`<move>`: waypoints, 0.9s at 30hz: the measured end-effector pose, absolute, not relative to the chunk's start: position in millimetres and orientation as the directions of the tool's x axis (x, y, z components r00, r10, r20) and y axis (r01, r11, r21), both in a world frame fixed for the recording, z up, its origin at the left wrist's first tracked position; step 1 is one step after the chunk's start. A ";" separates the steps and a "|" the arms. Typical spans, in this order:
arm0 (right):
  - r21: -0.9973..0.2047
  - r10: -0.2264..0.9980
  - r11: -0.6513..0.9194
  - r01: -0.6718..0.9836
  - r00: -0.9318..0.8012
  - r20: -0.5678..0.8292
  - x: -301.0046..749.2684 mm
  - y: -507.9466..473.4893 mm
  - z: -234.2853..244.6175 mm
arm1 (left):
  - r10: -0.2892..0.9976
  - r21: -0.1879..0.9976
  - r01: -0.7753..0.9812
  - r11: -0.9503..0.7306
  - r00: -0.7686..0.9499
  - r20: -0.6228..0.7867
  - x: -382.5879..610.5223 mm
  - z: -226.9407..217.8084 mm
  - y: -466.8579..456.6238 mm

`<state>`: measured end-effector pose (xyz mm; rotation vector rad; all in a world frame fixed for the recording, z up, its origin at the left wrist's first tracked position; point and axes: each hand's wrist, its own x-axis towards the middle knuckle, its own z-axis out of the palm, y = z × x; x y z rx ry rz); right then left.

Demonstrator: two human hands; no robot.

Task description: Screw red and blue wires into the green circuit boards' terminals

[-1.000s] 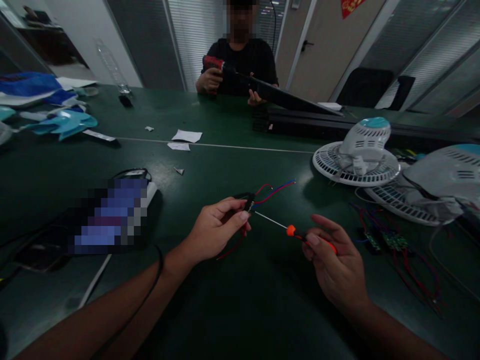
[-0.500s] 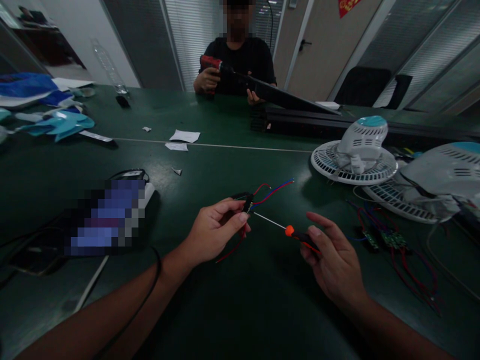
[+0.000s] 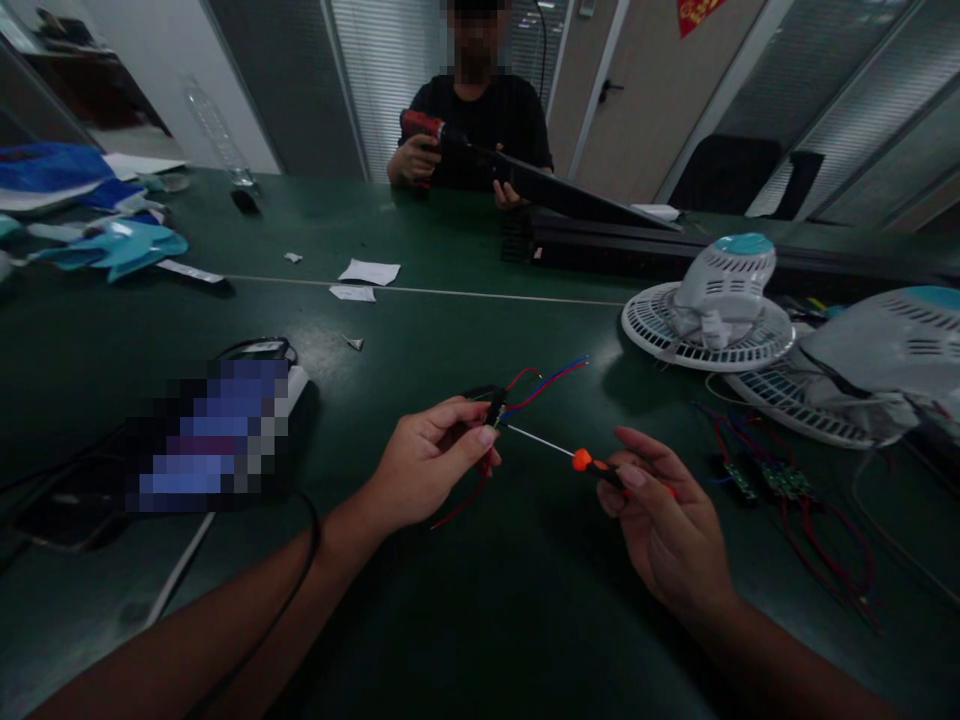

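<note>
Between the thumb and fingers of my left hand (image 3: 435, 455) is a small circuit board (image 3: 496, 408) with a black part on it. Red and blue wires (image 3: 551, 376) stick out from it to the upper right, and a red wire hangs below. My right hand (image 3: 667, 520) is closed round the black and orange handle of a screwdriver (image 3: 540, 440). The thin shaft points left, and its tip meets the board's edge; whether it sits in a screw is too small to tell. More circuit boards with wires (image 3: 780, 478) lie to the right of my right hand.
Two white fan parts (image 3: 709, 325) rest on the green table (image 3: 465, 600) at the right. A blurred-out screen device (image 3: 217, 430) with cables lies left. Paper scraps (image 3: 369, 272) and a plastic bottle (image 3: 217, 135) are farther off. Opposite, a person (image 3: 480, 130) holds a red drill (image 3: 421, 125) against a dark panel.
My right-hand fingers have shifted round the screwdriver's handle, and the handle has turned slightly. My left hand and the board stay in place.
</note>
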<state>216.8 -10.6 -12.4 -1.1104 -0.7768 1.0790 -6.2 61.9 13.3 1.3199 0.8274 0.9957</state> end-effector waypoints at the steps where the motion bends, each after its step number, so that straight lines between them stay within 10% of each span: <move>1: -0.957 0.949 0.054 -0.283 0.312 -0.038 216.9 -11.3 -12.0 | 0.925 0.994 -0.109 -0.018 0.375 0.058 -6.2 13.3 61.7; 27: -0.942 0.950 0.113 -0.317 0.311 0.010 217.1 -7.5 -16.3 | 0.919 0.992 -0.123 0.006 0.391 0.043 -6.7 10.1 63.3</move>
